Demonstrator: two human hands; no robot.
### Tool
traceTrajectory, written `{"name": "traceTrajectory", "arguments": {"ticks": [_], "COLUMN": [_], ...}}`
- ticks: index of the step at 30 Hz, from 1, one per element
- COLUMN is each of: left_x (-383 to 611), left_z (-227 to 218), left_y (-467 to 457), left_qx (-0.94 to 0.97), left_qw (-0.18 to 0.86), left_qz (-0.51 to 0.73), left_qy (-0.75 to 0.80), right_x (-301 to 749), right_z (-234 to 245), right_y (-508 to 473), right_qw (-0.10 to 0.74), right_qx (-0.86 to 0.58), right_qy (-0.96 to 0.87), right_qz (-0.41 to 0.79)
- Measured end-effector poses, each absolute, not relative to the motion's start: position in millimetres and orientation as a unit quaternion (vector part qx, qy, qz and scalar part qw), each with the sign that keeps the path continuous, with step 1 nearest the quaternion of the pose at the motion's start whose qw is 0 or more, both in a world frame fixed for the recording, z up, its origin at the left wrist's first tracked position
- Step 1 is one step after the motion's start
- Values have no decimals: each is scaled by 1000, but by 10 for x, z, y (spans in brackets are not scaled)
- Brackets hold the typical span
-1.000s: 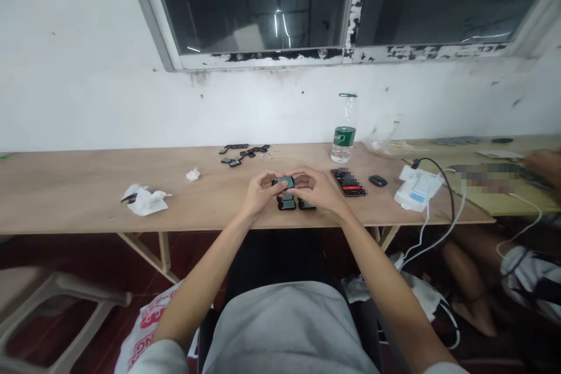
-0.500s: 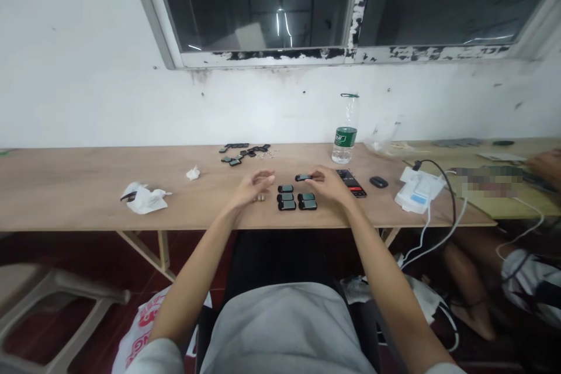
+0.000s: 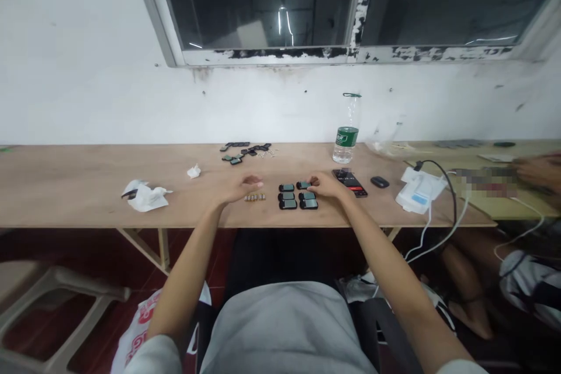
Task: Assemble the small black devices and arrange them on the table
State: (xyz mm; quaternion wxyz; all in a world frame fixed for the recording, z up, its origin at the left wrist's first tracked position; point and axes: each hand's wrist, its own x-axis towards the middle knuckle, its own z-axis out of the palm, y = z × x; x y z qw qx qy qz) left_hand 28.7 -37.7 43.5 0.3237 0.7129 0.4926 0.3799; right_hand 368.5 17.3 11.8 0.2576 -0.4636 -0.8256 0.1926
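Several small oblong pieces with black rims and grey faces lie in two columns on the wooden table. At the top of the right column is another such piece; the fingertips of my right hand are closed on its right end, and it is down at table level. To the left, my left hand hovers with its fingers apart and nothing in them. Just below that hand sits a short row of small brass-coloured cylinders.
Loose dark pieces lie near the wall. A phone, a water bottle, a black oval object and a white box with cables are to the right. Crumpled tissues lie left. Another person's hand is far right.
My right hand has brought its piece down and toward me, to the top of the right column. My left hand has moved left, uncovering the row of brass cylinders.
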Motion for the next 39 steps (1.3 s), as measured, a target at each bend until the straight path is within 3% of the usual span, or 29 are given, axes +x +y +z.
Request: {"name": "traceTrajectory", "arguments": {"ticks": [4, 10, 22, 39], "left_x": [159, 0, -218, -391], "left_z": [377, 455, 393, 388], "left_y": [-304, -307, -189, -187], "left_qx": [733, 764, 765, 753], "left_qw": [281, 270, 253, 271], "left_qz": [342, 234, 172, 163], "left_qy": [516, 538, 567, 577], "right_x": [3698, 3774, 3898, 3759], "right_z": [160, 311, 318, 373], "right_y": [123, -220, -434, -582], "right_qw": [245, 323, 182, 160], "right_qx": [-457, -435, -421, -443], "right_qy": [-830, -817, -843, -849], "right_qz": [207, 196, 280, 239]}}
